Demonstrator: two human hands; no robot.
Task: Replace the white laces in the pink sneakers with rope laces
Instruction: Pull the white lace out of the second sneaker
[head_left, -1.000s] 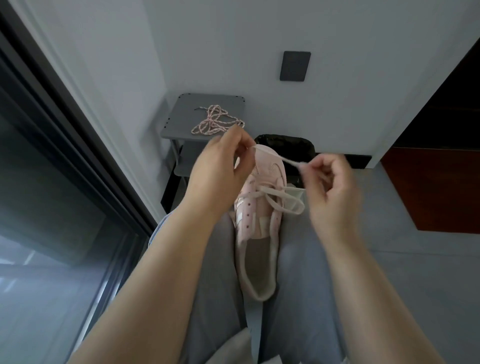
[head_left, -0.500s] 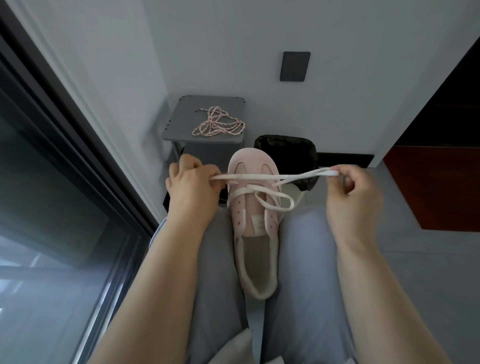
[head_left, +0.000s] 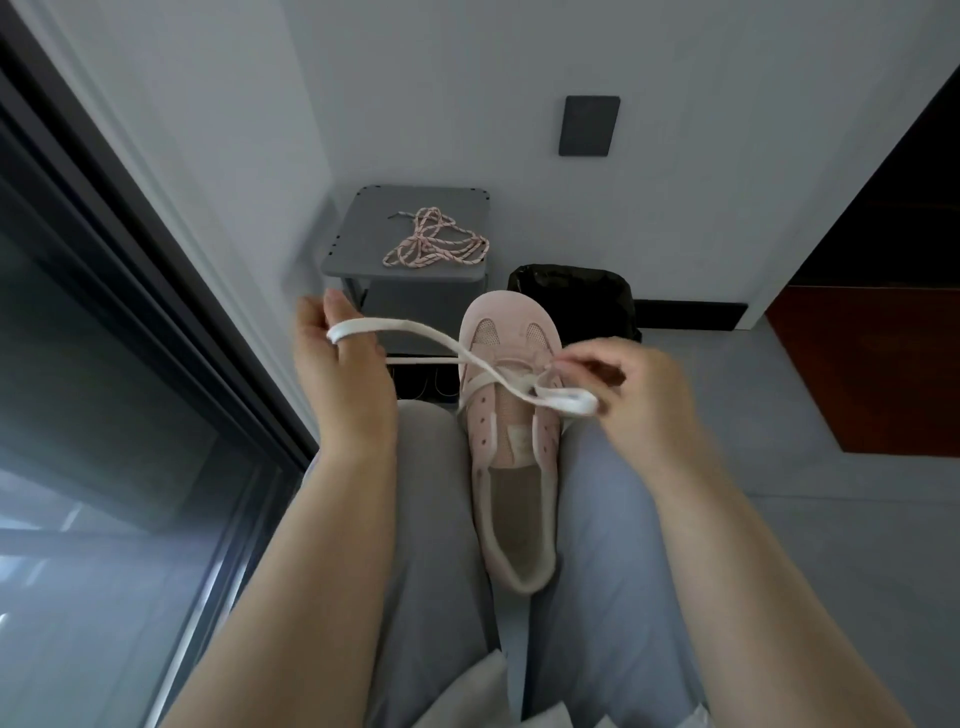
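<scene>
Pink mesh sneaker (head_left: 511, 431), unlacing stage. Our left hand (head_left: 337, 379) grip hooks the flat white lace (head_left: 415, 328) beside the sneaker; our right hand (head_left: 639, 400) grip pinches it over the sneaker's eyelets. Next, we judge: draw it out of the last eyelets.

Soft, dim daylight enters through the window (head_left: 104, 415) at left, hazy with pale glare low down. Wide-angle bending curves the edges; the right hand (head_left: 639, 395) is motion-blurred.

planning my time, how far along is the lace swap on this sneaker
Done: the upper eyelets of the pink sneaker are empty. In hand: the left hand holds the freed white lace looped over a finger while the right hand pinches it at the toe-end rows. Left: pulling those rows out, then threading the rope laces on the grey stand.
</scene>
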